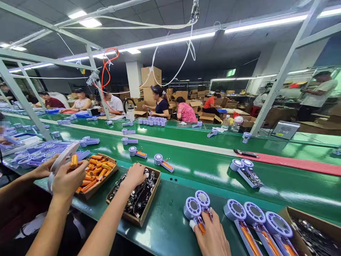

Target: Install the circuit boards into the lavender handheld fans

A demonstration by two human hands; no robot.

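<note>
My left hand (135, 176) reaches into a shallow cardboard tray (124, 214) of dark circuit boards with wires, its fingers hidden among them. My right hand (213, 236) rests on a pair of lilac plastic handheld fan housings (197, 204) on the green conveyor belt (170, 227), its thumb in a white finger cot. Orange battery cells show in the housings under that hand. Several more lilac housings with orange batteries (255, 227) lie to its right.
To my left, a co-worker's two hands (69, 179) hold a white housing and an orange battery beside a tray of orange batteries (98, 185). A cardboard box of boards (306, 217) stands at lower right. Fan units (137, 153) lie along the belt ahead.
</note>
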